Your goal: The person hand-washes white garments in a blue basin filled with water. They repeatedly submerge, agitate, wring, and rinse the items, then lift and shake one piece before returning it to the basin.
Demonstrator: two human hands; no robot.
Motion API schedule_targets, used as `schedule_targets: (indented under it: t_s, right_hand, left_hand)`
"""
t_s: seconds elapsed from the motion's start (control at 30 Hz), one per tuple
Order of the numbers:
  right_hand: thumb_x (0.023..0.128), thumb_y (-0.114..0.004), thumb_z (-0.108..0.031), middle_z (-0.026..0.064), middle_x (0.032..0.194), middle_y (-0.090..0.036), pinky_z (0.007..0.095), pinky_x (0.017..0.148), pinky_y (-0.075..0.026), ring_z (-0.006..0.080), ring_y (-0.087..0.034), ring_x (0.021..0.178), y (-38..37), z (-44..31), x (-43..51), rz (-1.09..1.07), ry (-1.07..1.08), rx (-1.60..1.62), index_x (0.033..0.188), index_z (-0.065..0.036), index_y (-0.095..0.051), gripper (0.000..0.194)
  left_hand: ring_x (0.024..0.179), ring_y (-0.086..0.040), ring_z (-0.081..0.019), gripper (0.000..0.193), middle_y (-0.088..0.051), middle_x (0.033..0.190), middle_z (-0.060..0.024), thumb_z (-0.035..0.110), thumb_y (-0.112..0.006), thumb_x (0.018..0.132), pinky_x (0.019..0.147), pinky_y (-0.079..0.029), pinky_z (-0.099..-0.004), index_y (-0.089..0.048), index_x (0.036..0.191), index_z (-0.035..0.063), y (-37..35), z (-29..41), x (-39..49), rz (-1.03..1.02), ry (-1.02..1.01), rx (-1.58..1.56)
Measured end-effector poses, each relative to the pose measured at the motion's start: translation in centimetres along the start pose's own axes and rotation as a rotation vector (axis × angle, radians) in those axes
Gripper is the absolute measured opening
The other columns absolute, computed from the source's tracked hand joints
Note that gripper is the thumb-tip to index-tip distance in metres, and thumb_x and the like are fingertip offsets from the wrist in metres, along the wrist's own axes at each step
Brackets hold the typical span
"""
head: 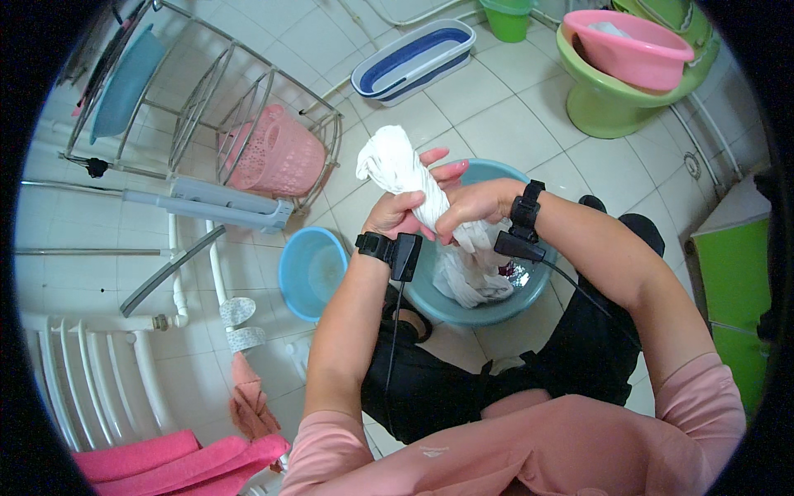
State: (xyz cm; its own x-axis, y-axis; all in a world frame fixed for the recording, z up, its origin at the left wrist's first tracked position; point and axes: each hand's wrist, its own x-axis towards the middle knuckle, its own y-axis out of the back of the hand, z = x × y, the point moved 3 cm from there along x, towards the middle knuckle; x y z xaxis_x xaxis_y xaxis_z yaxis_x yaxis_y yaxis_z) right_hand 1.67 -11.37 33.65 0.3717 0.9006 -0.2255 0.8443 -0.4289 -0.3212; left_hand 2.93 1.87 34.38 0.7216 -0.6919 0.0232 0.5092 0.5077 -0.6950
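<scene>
A wet white cloth (403, 164), bunched and twisted, is held up in both my hands over a round blue-green plastic basin (465, 317). My left hand (397, 214) grips its upper part, thumb across the folds. Close against it on the right, my right hand (474, 204) is closed around the lower part, with some of its fingers hidden. Below the hands the cloth hangs loosely, and whitish cloth (468, 282) lies in the basin; I cannot tell whether it is the same piece. Something dark red (507, 269) shows beside it in the basin.
A small blue basin (313, 273) with some liquid stands left of the large one. Behind are a collapsible tub (414, 61), a green bucket (507, 22) and a pink basin (629, 46) on a green toilet. Left are a metal rack (239, 46) with a pink basket (282, 152) and a radiator (105, 384).
</scene>
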Motion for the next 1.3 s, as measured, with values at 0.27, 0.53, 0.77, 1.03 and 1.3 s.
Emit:
schedule_targets:
  t_s: [0.27, 0.53, 0.77, 1.03, 1.3]
  right_hand:
    - [0.072, -0.074, -0.014, 0.0043, 0.080, -0.062, 0.0326, 0.061, -0.048, 0.0157, -0.060, 0.073, 1.1, 0.0, -0.2, 0.432, -0.116, -0.202, 0.088, -0.003, -0.062, 0.022]
    - [0.077, -0.071, -0.017, 0.0299, 0.089, -0.067, 0.0522, 0.077, -0.053, 0.0479, -0.065, 0.085, 1.3, 3.8, 1.9, 0.926, 0.207, -0.643, 0.094, 0.002, -0.063, 0.027]
    - [0.078, -0.069, -0.013, 0.0285, 0.086, -0.068, 0.0549, 0.075, -0.052, 0.0475, -0.065, 0.083, 2.2, 6.1, 2.1, 1.059, 0.358, -0.779, 0.100, 0.004, -0.060, 0.030]
    - [0.078, -0.070, -0.017, 0.0301, 0.086, -0.067, 0.0502, 0.073, -0.053, 0.0470, -0.066, 0.084, 4.0, 5.7, 2.2, 1.128, 0.314, -0.623, 0.090, 0.007, -0.065, 0.027]
    - [0.079, -0.077, -0.015, 0.0109, 0.091, -0.067, 0.0357, 0.063, -0.052, 0.0194, -0.064, 0.073, 4.7, 2.9, 1.4, 1.146, 0.332, 0.609, 0.097, 0.003, -0.063, 0.029]
  left_hand:
    - [0.078, -0.061, -0.0146, 0.019, -0.062, 0.083, -0.0043, 0.009, -0.072, 0.090, 0.074, -0.050, -0.0309, -0.058, 0.101, 0.0044, -0.7, -0.2, 0.9, 0.484, -0.129, 0.422]
    - [0.067, -0.059, -0.0110, 0.017, -0.063, 0.084, -0.0037, 0.003, -0.070, 0.088, 0.061, -0.049, -0.0287, -0.059, 0.101, -0.0015, -0.6, -3.3, 2.1, 0.978, -0.299, 0.553]
    - [0.089, -0.065, -0.0198, 0.035, -0.067, 0.102, -0.0103, 0.001, -0.072, 0.083, 0.077, -0.052, -0.0335, -0.058, 0.115, -0.0032, 0.8, -5.0, 3.0, 1.118, -0.446, 0.523]
    - [0.107, -0.062, -0.0236, 0.058, -0.062, 0.122, -0.0150, 0.010, -0.077, 0.079, 0.091, -0.051, -0.0343, -0.050, 0.128, -0.0039, -1.0, -3.0, 3.7, 0.785, -0.229, 0.769]
    - [0.135, -0.042, -0.0391, 0.067, -0.042, 0.145, -0.0217, -0.005, -0.055, 0.073, 0.113, -0.035, -0.0453, -0.046, 0.139, 0.0006, -4.3, -4.4, -0.3, 0.535, -0.530, 1.490]
